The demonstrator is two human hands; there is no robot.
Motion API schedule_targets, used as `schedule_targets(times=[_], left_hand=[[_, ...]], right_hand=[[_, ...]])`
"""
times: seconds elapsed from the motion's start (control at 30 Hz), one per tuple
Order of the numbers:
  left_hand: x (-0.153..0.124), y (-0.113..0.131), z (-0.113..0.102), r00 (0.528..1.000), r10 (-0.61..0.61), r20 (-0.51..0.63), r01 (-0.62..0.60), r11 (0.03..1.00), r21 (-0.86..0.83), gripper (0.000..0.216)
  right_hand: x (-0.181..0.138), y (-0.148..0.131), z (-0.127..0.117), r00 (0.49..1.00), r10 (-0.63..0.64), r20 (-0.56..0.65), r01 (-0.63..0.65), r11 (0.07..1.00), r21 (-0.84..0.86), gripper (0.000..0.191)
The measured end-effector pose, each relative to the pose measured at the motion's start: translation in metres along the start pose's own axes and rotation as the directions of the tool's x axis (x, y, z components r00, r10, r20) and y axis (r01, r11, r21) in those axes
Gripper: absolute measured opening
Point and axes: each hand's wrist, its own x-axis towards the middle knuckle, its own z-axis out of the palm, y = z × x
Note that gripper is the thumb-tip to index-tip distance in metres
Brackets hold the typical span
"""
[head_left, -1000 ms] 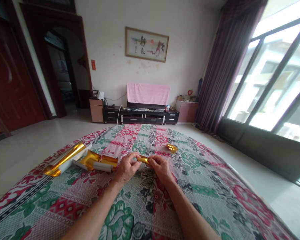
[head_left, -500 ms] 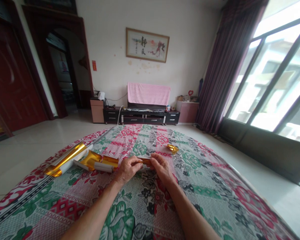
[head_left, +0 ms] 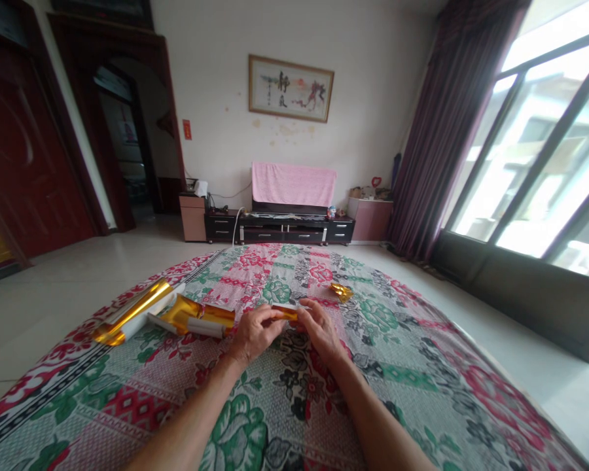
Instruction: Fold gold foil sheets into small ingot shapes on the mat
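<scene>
A small folded piece of gold foil paper [head_left: 285, 313] lies between my two hands, low over the flowered cloth [head_left: 294, 405]. My left hand [head_left: 254, 332] pinches its left end with fingers closed. Its right end is pinched by my right hand [head_left: 320, 329]. A finished folded gold piece [head_left: 341, 291] rests on the cloth a little beyond my right hand. Left of my left hand lie loose gold foil sheets [head_left: 186, 314] with white backing.
A longer stack of gold sheets [head_left: 127, 317] sits near the cloth's left edge. Tiled floor surrounds the cloth. A TV cabinet [head_left: 285, 229] with a pink cover stands at the far wall, dark doors on the left, curtains and large windows on the right.
Both hands have drawn closer together and lowered slightly toward the cloth, still pinching the gold piece, which now shows less between the fingers.
</scene>
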Motion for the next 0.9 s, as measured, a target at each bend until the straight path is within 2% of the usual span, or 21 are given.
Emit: schedule_targets(times=[0.2, 0.37, 0.53, 0.67, 0.9], left_hand=[[0.000, 0.002, -0.001, 0.998, -0.058, -0.040, 0.055, 0.996, -0.072, 0.032], [0.003, -0.012, 0.002, 0.990, -0.139, -0.031, 0.133, 0.980, -0.151, 0.028], [0.005, -0.021, 0.004, 0.972, -0.231, -0.035, 0.217, 0.951, -0.221, 0.026], [0.005, -0.022, 0.003, 0.956, -0.292, -0.036, 0.270, 0.918, -0.291, 0.029], [0.005, -0.015, 0.000, 0.952, -0.305, 0.007, 0.290, 0.896, -0.337, 0.027]], right_hand=[[0.002, 0.007, 0.001, 0.996, -0.074, 0.047, 0.071, 0.995, 0.074, 0.040], [0.003, 0.011, 0.001, 0.994, -0.075, 0.078, 0.063, 0.987, 0.147, 0.028], [0.001, 0.006, 0.000, 0.990, -0.002, 0.142, -0.010, 0.996, 0.088, 0.016], [0.001, 0.005, -0.002, 0.974, 0.010, 0.226, -0.026, 0.997, 0.068, 0.020], [0.001, 0.007, -0.003, 0.982, -0.030, 0.186, 0.049, 0.994, -0.102, 0.016]])
